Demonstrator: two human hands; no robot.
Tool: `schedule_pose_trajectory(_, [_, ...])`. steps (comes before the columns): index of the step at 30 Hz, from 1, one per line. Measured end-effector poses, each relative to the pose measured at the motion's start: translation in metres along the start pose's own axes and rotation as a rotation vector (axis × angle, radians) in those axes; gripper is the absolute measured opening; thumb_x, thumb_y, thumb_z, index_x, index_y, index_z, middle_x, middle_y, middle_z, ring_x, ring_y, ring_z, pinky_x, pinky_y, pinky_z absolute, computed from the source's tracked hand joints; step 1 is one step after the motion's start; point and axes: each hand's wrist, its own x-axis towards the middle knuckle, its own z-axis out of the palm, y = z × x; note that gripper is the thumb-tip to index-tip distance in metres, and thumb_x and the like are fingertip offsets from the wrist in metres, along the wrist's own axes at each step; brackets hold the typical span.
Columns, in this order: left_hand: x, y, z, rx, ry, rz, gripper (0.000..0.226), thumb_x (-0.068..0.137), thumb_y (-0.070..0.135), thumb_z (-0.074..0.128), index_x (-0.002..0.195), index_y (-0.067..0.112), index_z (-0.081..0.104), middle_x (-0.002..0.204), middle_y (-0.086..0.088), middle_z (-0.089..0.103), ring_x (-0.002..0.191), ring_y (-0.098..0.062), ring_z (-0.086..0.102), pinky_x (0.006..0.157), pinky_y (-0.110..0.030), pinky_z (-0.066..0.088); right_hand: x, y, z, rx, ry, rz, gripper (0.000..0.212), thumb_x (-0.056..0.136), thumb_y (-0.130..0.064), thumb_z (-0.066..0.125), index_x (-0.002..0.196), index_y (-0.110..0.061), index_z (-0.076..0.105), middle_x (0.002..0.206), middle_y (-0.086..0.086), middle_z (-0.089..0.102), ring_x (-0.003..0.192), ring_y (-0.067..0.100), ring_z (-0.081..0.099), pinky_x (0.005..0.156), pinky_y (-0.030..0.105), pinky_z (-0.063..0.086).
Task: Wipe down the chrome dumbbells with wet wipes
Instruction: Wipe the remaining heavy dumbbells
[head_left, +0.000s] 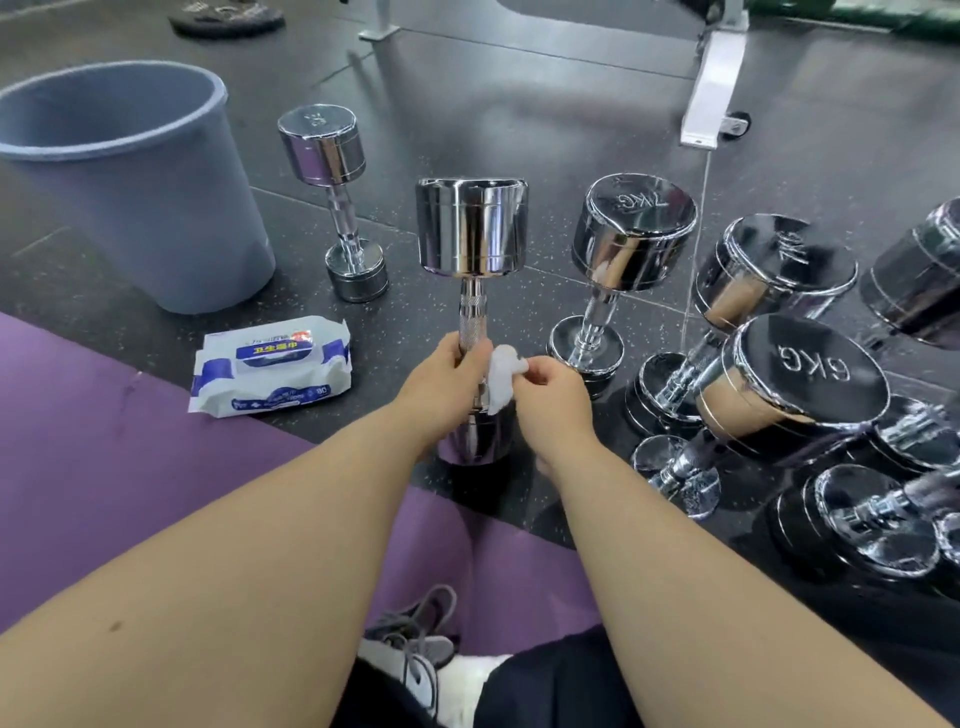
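Note:
A chrome dumbbell (471, 228) stands upright on the floor in front of me. My left hand (441, 384) grips its knurled handle. My right hand (550, 395) pinches a crumpled white wet wipe (501, 376) and holds it against the lower part of the handle. A white and blue pack of wet wipes (272, 366) lies on the floor to the left, its lid closed. A smaller chrome dumbbell (335, 202) stands upright behind the pack.
A grey bucket (130, 176) stands at the left. Several chrome dumbbells crowd the right, one marked 7KG (626, 244) and one marked 6KG (795, 379). A purple mat (93, 441) lies under me. A white bench leg (714, 88) is at the back right.

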Motion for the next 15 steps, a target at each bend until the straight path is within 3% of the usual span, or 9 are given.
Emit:
schedule_pose_trajectory(2, [0.012,-0.001,0.002,0.091,0.02,0.025,0.033,0.097,0.052,0.044,0.118,0.029,0.053,0.106,0.007,0.063,0.1,-0.02,0.058,0.086,-0.035,0.043,0.009,0.005,0.011,0.123,-0.053,0.089,0.014,0.085,-0.038,0.06,0.084,-0.025,0.063,0.086,0.007,0.07,0.076,0.021,0.058,0.07,0.038,0.049])
schedule_pose_trajectory(5, [0.03,0.002,-0.002,0.125,0.027,0.048,0.034,0.092,0.053,0.049,0.106,0.026,0.064,0.102,0.003,0.068,0.098,-0.024,0.061,0.09,-0.035,0.047,0.027,0.002,0.027,0.149,-0.036,0.113,0.015,0.091,-0.038,0.05,0.09,-0.027,0.06,0.095,0.006,0.07,0.088,0.027,0.066,0.08,0.046,0.057])
schedule_pose_trajectory(8, [0.044,0.004,-0.005,0.173,0.093,-0.025,0.041,0.096,0.036,0.044,0.07,0.011,0.063,0.081,-0.012,0.067,0.082,-0.034,0.058,0.075,-0.033,0.047,0.045,-0.002,0.034,0.048,0.022,0.1,0.018,0.096,-0.026,0.04,0.088,-0.02,0.055,0.092,0.007,0.064,0.081,0.024,0.058,0.076,0.038,0.051])
schedule_pose_trajectory(10, [0.05,0.005,-0.003,0.254,0.142,-0.048,0.044,0.094,0.029,0.044,0.055,0.01,0.052,0.063,-0.008,0.06,0.07,-0.033,0.054,0.062,-0.03,0.044,0.052,0.002,0.035,-0.02,0.067,0.071,0.02,0.096,-0.022,0.038,0.081,-0.018,0.051,0.087,0.009,0.06,0.078,0.024,0.052,0.074,0.039,0.047])
schedule_pose_trajectory(12, [0.051,0.005,-0.002,0.272,0.18,-0.064,0.045,0.092,0.027,0.048,0.049,0.012,0.044,0.053,-0.001,0.047,0.058,-0.025,0.043,0.052,-0.029,0.032,0.055,0.004,0.038,-0.026,0.061,0.097,0.023,0.094,-0.024,0.04,0.075,-0.018,0.049,0.082,0.008,0.058,0.075,0.023,0.05,0.073,0.039,0.045])
schedule_pose_trajectory(15, [0.054,-0.002,-0.001,0.274,0.177,-0.039,0.045,0.095,0.029,0.043,0.054,0.011,0.049,0.058,-0.002,0.052,0.066,-0.027,0.047,0.056,-0.031,0.032,0.056,-0.005,0.037,0.073,-0.021,0.237,0.026,0.084,-0.028,0.05,0.062,-0.017,0.056,0.067,0.005,0.054,0.066,0.024,0.05,0.062,0.035,0.042])
